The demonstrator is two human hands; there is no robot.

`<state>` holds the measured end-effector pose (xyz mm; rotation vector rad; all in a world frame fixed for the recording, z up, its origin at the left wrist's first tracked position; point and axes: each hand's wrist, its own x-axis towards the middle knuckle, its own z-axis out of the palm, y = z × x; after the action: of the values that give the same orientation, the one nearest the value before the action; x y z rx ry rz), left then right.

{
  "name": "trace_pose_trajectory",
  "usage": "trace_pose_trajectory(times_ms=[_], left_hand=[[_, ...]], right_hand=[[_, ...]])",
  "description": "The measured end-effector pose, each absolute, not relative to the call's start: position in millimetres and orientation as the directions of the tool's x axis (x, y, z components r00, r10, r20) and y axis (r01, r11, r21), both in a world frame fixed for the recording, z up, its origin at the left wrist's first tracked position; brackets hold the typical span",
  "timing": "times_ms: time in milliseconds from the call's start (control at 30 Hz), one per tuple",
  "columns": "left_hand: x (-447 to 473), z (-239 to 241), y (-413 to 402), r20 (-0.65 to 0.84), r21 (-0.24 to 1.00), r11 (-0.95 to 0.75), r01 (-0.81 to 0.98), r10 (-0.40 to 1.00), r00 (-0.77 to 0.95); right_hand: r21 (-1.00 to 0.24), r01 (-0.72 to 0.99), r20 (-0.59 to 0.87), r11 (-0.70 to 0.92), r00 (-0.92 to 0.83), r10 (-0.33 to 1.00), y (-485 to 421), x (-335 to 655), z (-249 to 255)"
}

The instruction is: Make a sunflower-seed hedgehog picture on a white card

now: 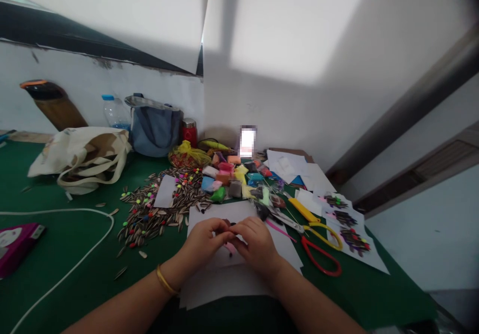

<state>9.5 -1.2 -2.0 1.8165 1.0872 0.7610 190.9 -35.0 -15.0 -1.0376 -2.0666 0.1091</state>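
Observation:
My left hand [208,238] and my right hand [256,240] meet above white paper sheets [239,281] at the front of the table. The fingertips of both are pinched together, and whatever lies between them is hidden or too small to name. Under the fingers a small pink piece [229,248] with dark bits shows on the top sheet. Just beyond the hands lies a heap of coloured modelling clay packets [235,188]. To the left spreads a pile of striped sunflower seeds [179,199] mixed with small coloured balls.
Scissors [322,256] with red and yellow handles and a yellow utility knife [302,209] lie right. Sheets with seed figures [354,241] are farther right. A cloth bag [86,147], blue bag [155,127], red flask [189,133] and phone [247,142] stand behind; a white cable [80,256] crosses left.

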Motion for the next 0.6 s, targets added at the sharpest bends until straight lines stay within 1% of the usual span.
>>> trace_pose_trajectory(times_ms=[100,167,233,300,400,500,600], left_hand=[[5,-1,1,0.08,0.868,-0.302,0.393,0.868,0.49],[0,0,5,0.138,0.815,-0.39,0.428,0.848,0.511],[-5,0,11,0.248,0.656,-0.512,0.554,0.84,0.483],[-10,-3,17,0.312,0.512,-0.573,0.64,0.818,0.483],[-12,-10,23,0.296,0.413,-0.621,0.666,0.783,0.547],[-10,-15,24,0.244,0.371,-0.647,0.666,0.76,0.602],[-9,-17,24,0.217,0.351,-0.645,0.679,0.762,0.611]], right_hand=[[-0.403,0.646,0.619,0.648,-0.329,0.713,-33,196,-16],[-0.406,0.693,0.612,0.596,-0.278,0.74,-29,203,-18],[-0.408,0.744,0.599,0.53,-0.22,0.77,-24,210,-21],[-0.413,0.773,0.569,0.481,-0.193,0.799,-21,215,-25],[-0.404,0.803,0.493,0.437,-0.211,0.844,-19,216,-30],[-0.352,0.841,0.422,0.411,-0.25,0.872,-20,212,-31],[-0.308,0.876,0.375,0.372,-0.247,0.893,-20,211,-29]])
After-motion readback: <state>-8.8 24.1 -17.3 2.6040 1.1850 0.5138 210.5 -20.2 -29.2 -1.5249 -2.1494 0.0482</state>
